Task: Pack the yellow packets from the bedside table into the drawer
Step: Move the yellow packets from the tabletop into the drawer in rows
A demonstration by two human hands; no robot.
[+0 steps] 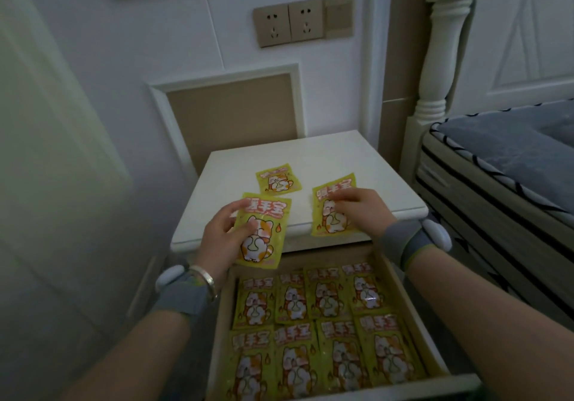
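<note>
My left hand (pixel 222 239) grips a yellow cat-print packet (pixel 264 239) and holds it above the front edge of the white bedside table (pixel 335 158). A second yellow packet (pixel 330 214) lies at the table's front right, and my right hand (pixel 360 211) lies on it with fingers curled over its top. Flat on the tabletop further back lies a third packet (pixel 278 180), touched by neither hand. Below, the open wooden drawer (pixel 417 323) holds two rows of several yellow packets (pixel 323 332) laid flat.
A bed with a grey mattress (pixel 503 164) and a white bedpost (pixel 441 58) stands close on the right. The wall behind carries sockets (pixel 289 23). A white door or cupboard panel (pixel 62 183) fills the left side.
</note>
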